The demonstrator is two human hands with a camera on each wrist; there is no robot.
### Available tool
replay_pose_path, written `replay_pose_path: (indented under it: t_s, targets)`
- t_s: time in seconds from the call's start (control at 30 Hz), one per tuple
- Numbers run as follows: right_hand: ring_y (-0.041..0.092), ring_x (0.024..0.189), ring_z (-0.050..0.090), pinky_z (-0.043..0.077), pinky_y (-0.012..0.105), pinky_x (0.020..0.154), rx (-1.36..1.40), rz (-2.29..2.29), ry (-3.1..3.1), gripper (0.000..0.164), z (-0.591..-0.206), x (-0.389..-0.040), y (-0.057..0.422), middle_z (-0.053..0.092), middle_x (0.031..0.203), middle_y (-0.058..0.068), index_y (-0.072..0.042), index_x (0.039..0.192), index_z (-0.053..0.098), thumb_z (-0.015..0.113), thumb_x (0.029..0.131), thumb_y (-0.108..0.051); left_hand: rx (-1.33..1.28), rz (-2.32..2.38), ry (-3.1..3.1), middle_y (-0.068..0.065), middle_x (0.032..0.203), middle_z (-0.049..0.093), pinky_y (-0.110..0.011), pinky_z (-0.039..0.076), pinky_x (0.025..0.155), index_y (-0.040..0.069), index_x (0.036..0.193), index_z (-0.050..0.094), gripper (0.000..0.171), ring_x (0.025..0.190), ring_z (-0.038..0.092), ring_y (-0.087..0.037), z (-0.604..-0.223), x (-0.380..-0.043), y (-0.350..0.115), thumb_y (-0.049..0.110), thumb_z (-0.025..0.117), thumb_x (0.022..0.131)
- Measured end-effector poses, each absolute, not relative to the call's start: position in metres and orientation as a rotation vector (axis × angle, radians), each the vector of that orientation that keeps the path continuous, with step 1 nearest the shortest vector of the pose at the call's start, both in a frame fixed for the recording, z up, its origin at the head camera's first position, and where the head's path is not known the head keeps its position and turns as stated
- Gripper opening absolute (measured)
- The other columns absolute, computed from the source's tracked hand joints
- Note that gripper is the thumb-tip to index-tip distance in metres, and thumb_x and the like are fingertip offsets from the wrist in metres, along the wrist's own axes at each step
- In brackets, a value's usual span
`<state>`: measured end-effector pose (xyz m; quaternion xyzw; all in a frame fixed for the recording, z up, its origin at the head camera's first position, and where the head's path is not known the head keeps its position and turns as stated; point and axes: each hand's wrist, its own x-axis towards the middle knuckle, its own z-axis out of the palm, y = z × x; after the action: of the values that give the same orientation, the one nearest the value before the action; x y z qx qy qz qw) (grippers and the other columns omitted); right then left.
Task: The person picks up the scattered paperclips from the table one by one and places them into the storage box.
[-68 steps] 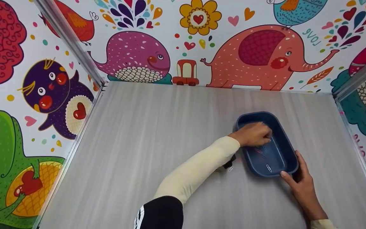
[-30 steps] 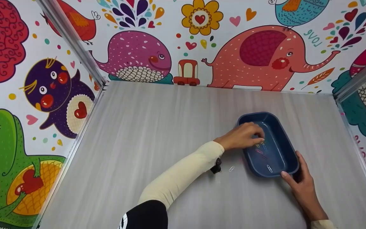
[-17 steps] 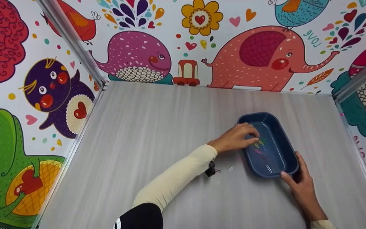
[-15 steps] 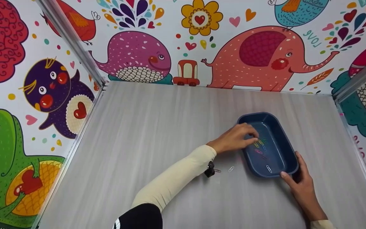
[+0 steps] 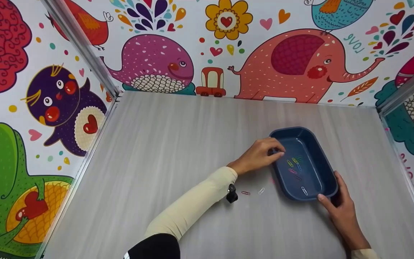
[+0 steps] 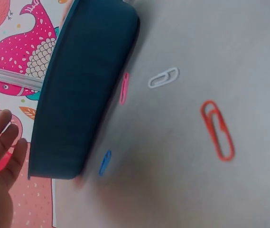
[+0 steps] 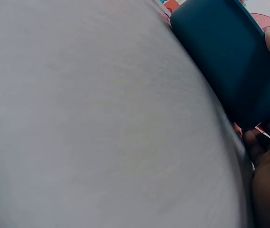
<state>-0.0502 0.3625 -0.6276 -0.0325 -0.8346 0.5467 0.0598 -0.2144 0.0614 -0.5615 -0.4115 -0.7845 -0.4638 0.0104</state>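
A dark blue plastic bin (image 5: 313, 158) stands on the right part of the table, tilted away in its length. My right hand (image 5: 343, 212) grips its near right corner, thumb on the rim and fingers along the outer side. Over the left rim hovers my left hand (image 5: 259, 154), fingers loosely bent; the left wrist view shows them spread with nothing between them. Several coloured paper clips (image 5: 292, 171) lie on the bin's floor, with a white paper clip (image 5: 304, 191) near its front. Outside it lie a red paper clip (image 6: 218, 130), a white one, a pink one and a blue paper clip (image 6: 105, 163).
The wood-grain table (image 5: 178, 151) is bordered by walls printed with cartoon animals, with metal rails (image 5: 84, 50) at the corners. A black wrist camera (image 5: 231, 194) hangs beneath the left forearm, close to the red clip.
My left hand has withdrawn leftward from inside the bin to its left rim, uncovering clips on the bin floor and the red clip on the table. The right hand keeps its grip.
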Motion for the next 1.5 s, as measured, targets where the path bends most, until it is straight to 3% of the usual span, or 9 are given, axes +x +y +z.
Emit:
replay_pose_path:
  t_s: [0.3,0.5,1.03,1.33,1.5]
  targets:
    - [0.002,0.156,0.025,0.026,0.006,0.114,-0.103,1.635,-2.537,0.095,-0.628,-0.049,0.363,0.017,0.182,0.018,-0.018,0.178,0.015,0.074,0.105,-0.003,-1.253,-1.501,-2.408,-0.011,0.107,0.076,-0.037,0.06,0.092,-0.002,0.112,0.08,0.013,0.1,0.071,-0.026,-0.572,-0.212,0.053,0.008,0.074,0.106]
    - [0.003,0.157,0.024,0.026,0.005,0.114,-0.113,1.641,-2.544,0.095,-0.626,-0.049,0.363,0.017,0.182,0.017,-0.019,0.178,0.015,0.074,0.105,-0.004,-1.208,-1.535,-2.43,-0.011,0.104,0.077,-0.03,0.061,0.09,-0.001,0.11,0.08,0.01,0.096,0.069,-0.015,-0.581,-0.214,0.048,0.007,0.076,0.105]
    - [0.004,0.157,0.026,0.027,0.006,0.115,-0.093,1.661,-2.528,0.094,-0.626,-0.049,0.363,0.017,0.182,0.018,-0.016,0.178,0.015,0.073,0.105,-0.002,-1.147,-1.543,-2.514,-0.008,0.105,0.077,-0.024,0.057,0.088,0.003,0.109,0.081,0.009,0.097,0.067,-0.009,-0.6,-0.215,0.036,0.009,0.076,0.105]
    - [0.004,0.157,0.026,0.026,0.006,0.115,-0.107,1.657,-2.531,0.094,-0.626,-0.048,0.362,0.017,0.182,0.019,-0.017,0.178,0.015,0.073,0.105,-0.003,-1.151,-1.509,-2.523,-0.009,0.107,0.078,-0.026,0.056,0.092,0.002,0.109,0.082,0.009,0.102,0.07,-0.018,-0.609,-0.215,0.03,0.009,0.077,0.104]
    - [0.004,0.156,0.027,0.027,0.006,0.115,-0.108,1.658,-2.535,0.094,-0.625,-0.048,0.362,0.018,0.182,0.018,-0.018,0.178,0.015,0.073,0.105,-0.003,-1.118,-1.478,-2.556,-0.007,0.107,0.078,-0.021,0.052,0.095,0.004,0.108,0.082,0.008,0.104,0.067,-0.016,-0.614,-0.217,0.026,0.01,0.078,0.104]
